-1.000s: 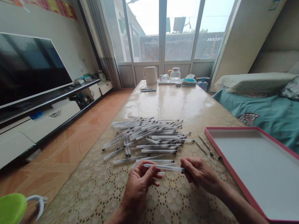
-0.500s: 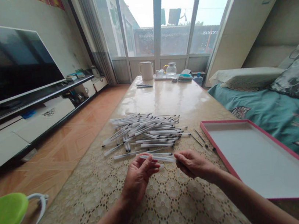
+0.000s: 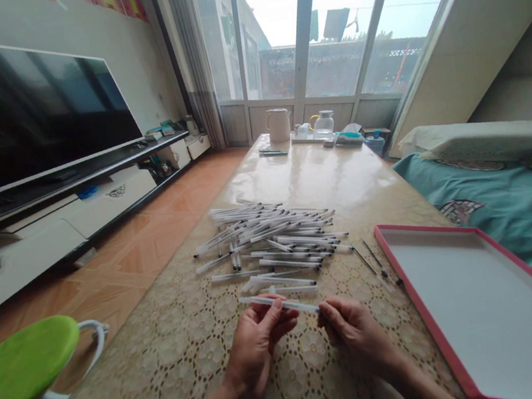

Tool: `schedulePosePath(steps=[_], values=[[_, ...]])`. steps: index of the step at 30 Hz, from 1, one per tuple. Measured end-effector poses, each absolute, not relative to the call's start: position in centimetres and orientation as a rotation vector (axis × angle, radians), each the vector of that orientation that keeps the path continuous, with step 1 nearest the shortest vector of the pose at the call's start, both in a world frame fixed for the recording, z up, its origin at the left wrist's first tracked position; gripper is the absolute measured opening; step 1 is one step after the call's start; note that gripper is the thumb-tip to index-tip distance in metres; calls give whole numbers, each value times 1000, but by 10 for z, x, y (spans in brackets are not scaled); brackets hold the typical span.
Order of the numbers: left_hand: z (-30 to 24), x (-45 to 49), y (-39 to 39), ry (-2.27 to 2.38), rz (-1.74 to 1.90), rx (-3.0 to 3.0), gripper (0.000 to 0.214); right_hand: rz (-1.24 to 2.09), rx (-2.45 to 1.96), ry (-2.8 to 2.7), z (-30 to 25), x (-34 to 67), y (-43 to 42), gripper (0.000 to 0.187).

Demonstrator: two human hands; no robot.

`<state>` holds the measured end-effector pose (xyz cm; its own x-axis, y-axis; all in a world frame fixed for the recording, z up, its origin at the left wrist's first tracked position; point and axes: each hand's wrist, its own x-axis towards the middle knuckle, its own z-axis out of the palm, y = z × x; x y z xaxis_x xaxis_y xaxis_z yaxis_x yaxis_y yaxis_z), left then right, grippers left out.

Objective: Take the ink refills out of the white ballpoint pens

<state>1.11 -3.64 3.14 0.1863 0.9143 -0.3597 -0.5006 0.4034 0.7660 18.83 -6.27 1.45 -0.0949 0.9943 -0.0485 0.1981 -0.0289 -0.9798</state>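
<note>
A whitish, see-through pen barrel (image 3: 293, 304) is held level between my two hands, above the patterned tablecloth. My left hand (image 3: 258, 336) pinches it between thumb and fingers near its middle, with the left end sticking out past the fingers. My right hand (image 3: 356, 325) is closed round its right end, so that tip is hidden. Just beyond the hands lies a loose pile of several similar pens (image 3: 281, 234) with dark tips, pointing various ways. A few white pieces (image 3: 258, 284) lie at the near edge of the pile, close to my left fingers.
To the right lies a shallow pink-rimmed box lid (image 3: 440, 333), with thin dark refills (image 3: 372, 257) beside it. A beige pitcher (image 3: 278, 125) and a glass jug (image 3: 324, 124) stand at the table's far end. At lower left is a green stool (image 3: 27, 368).
Both hands have drawn back from the pile toward me, still holding the pen barrel. The camera has turned slightly left, so the scene sits farther right.
</note>
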Motion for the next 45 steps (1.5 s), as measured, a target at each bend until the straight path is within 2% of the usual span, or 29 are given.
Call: schedulePosePath(steps=[4, 11, 13, 17, 23, 25, 28, 33, 35, 39, 42, 45], values=[[30, 12, -40, 935, 1120, 533, 22, 982, -1371, -1561, 16, 186, -65, 40], [33, 11, -39, 975, 1118, 580, 20, 850, -1387, -1576, 18, 186, -65, 22], [33, 11, -39, 978, 1107, 585, 19, 770, -1447, -1660, 17, 187, -65, 24], [35, 11, -39, 977, 1091, 580, 21, 646, -1514, -1794, 15, 187, -66, 40], [33, 10, -40, 970, 1081, 601, 20, 709, -1478, -1664, 19, 187, -67, 23], [33, 11, -40, 973, 1083, 608, 20, 663, -1489, -1684, 20, 187, -66, 26], [34, 12, -39, 974, 1090, 613, 21, 579, -1502, -1768, 19, 188, -65, 39], [34, 13, -39, 971, 1105, 602, 22, 684, -1480, -1686, 20, 189, -66, 22], [34, 12, -39, 970, 1105, 603, 21, 683, -1494, -1701, 19, 189, -67, 23], [34, 11, -39, 973, 1098, 593, 24, 593, -1534, -1810, 17, 190, -67, 38], [35, 12, -39, 975, 1104, 592, 26, 635, -1523, -1754, 17, 190, -67, 26], [36, 13, -39, 975, 1103, 599, 24, 636, -1515, -1737, 17, 190, -66, 24]])
